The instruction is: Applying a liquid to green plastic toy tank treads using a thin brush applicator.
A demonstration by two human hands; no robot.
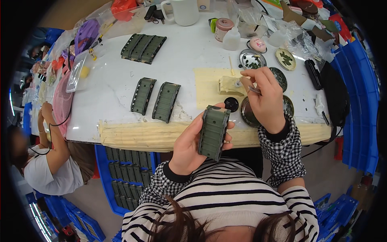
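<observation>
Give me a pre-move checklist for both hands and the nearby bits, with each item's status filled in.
1. Left hand holding the green ribbed piece: ok, gripped along its sides.
2. Right hand holding the slim metal tool: ok, pinched in the fingers.
3. Tool apart from the held piece: ok, it is up beside the cream block.
4. Anything picked up on the tool's tip: cannot tell, too small.
5. Near round dish fully in view: not ok, the right hand partly covers it.
</observation>
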